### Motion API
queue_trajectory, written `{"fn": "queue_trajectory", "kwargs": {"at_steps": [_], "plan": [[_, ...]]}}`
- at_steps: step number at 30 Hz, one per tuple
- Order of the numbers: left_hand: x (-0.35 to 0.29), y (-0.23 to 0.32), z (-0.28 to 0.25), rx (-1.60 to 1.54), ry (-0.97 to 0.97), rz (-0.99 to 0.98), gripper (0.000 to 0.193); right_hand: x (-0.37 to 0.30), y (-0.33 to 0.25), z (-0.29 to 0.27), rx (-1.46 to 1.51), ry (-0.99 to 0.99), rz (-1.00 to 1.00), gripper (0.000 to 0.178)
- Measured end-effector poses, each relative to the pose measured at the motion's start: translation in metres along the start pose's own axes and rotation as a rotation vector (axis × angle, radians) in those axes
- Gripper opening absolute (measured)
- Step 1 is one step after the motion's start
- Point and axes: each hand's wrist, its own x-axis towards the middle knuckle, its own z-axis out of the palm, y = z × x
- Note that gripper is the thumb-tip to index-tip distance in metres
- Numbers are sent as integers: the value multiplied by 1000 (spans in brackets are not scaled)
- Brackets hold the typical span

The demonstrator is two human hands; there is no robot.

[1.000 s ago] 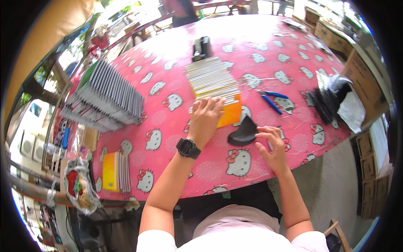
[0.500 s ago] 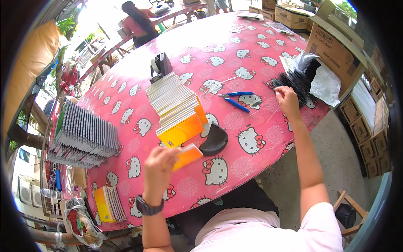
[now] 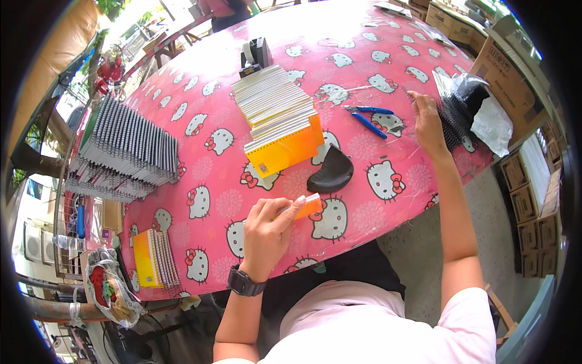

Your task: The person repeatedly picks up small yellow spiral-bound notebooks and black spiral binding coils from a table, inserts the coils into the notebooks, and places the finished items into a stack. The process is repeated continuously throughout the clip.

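My left hand (image 3: 270, 227), with a black watch at its wrist, is closed around a small orange booklet (image 3: 310, 207) just above the table's near edge. Most of the booklet is hidden behind the fingers. My right hand (image 3: 429, 124) is beside a pile of black spiral binding coils (image 3: 458, 115), fingers drawn together; I cannot make out what is in them. Between the hands lie a black curved pad (image 3: 331, 170) and blue-handled cutting pliers (image 3: 368, 119). Beyond the pad, a long row of orange-covered booklets (image 3: 282, 112) stands packed together.
At the left, black-coiled notebooks (image 3: 124, 148) are stacked high; a smaller yellow stack (image 3: 154, 258) lies nearer. A black tape dispenser (image 3: 256, 56) stands behind the booklet row. Cardboard boxes (image 3: 506, 76) line the right side. Another person (image 3: 225, 12) is beyond the pink table (image 3: 267, 270).
The view has shifted, so the table scene sits higher and farther right. My left hand has brought the orange booklet to the right, nearer me. My right hand has drawn slightly left from the coils.
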Motion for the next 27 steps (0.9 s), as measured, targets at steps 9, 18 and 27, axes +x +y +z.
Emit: {"fn": "queue_trajectory", "kwargs": {"at_steps": [9,18,27], "plan": [[-1,2,3,-21,56,-19,32,27,53,-5,966,-76,814,28],[1,0,6,-16,58,-60,26,-49,-172,-35,892,-634,-144,27],[-2,2,4,-24,29,-47,26,-53,-174,-28,921,-647,-36,21]]}}
